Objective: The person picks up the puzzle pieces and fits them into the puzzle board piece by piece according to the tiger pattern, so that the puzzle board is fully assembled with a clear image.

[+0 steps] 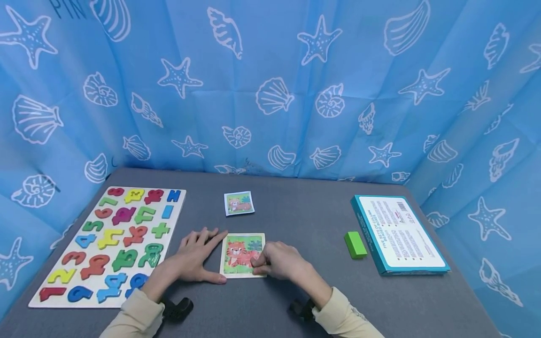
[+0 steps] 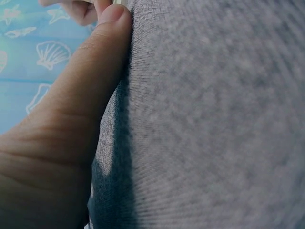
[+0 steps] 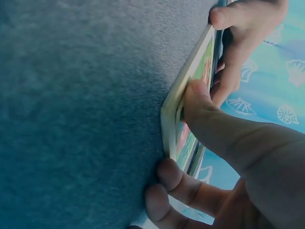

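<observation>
A small wooden jigsaw puzzle (image 1: 243,271) with a tiger picture lies flat in a pale frame at the middle of the table. My left hand (image 1: 198,256) is spread flat at its left side, index fingertip at the top left corner and thumb at the bottom left. My right hand (image 1: 276,260) is curled over the lower right part. In the right wrist view its thumb (image 3: 198,98) presses on the picture just inside the frame, while two fingertips (image 3: 167,172) meet the frame's outer edge. The palm side is hidden in the head view.
Behind the puzzle lies a small card (image 1: 239,203) with a similar tiger picture. A white board of coloured numbers (image 1: 99,239) fills the left side. On the right are a green block (image 1: 355,245) and a teal-edged box (image 1: 401,234). A blue shell-print curtain (image 1: 270,122) stands behind.
</observation>
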Available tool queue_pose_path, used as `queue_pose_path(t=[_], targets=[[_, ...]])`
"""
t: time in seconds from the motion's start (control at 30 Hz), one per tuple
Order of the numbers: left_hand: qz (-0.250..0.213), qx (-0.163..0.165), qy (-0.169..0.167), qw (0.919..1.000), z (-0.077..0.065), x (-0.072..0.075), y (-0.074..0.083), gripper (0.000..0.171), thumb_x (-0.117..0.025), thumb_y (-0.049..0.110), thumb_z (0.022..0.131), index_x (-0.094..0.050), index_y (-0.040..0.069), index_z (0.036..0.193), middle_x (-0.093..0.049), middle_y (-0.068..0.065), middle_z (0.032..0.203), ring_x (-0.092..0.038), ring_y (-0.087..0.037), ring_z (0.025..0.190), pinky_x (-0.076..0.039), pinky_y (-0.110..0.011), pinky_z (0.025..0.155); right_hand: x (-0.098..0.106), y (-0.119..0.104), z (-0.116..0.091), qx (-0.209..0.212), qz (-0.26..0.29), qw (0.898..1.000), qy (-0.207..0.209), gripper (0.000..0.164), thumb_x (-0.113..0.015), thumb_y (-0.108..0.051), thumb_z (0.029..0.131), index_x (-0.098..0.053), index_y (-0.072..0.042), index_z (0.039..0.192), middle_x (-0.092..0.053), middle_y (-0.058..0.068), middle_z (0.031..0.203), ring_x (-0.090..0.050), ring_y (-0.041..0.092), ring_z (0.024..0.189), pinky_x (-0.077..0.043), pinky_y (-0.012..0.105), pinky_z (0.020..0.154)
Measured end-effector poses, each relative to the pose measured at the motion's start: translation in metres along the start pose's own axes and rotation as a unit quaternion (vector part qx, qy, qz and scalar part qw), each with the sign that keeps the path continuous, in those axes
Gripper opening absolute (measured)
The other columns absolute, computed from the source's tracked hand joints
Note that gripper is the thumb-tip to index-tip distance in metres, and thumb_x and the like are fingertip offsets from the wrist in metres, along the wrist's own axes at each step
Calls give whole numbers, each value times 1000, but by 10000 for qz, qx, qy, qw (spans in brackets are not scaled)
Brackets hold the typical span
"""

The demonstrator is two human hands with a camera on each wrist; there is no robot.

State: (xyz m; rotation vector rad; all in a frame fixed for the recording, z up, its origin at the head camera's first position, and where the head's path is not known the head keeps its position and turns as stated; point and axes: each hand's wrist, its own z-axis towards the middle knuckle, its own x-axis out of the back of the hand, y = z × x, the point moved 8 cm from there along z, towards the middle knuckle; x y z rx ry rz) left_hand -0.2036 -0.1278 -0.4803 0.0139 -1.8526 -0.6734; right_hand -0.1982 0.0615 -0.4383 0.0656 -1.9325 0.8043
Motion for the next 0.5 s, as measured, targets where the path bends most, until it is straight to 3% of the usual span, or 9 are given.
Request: queue_pose_path(t=[0.13,0.33,0.5], targets=[[-10,-1,-6,10000,-1,0,1,116,-74,78,73,-26,23,163,-29,-19,167,-26,-49,144,-22,-75,111,0,0,2,-199,11,9998,-33,15,-83,-25,86,-84,-19,99,-78,-5,89,-33,7,60,-24,26,54],[25,33,-52,10000,-1,1,2,116,-73,78,73,-25,24,164,-28,-19,167,-25,-48,144,-22,-74,111,4,4,3,-497,2,9984,266,19,-87,-27,81,-85,-20,99,-79,-2,97,-40,6,63,-32,26,55],[67,32,-53,10000,0,3,4,115,-73,77,75,-25,24,164,-28,-18,167,-24,-48,146,-22,-74,112,4,9,3,-569,147,9974,427,21,-88,-29,79,-85,-20,97,-78,-3,87,-39,7,61,-29,27,54]])
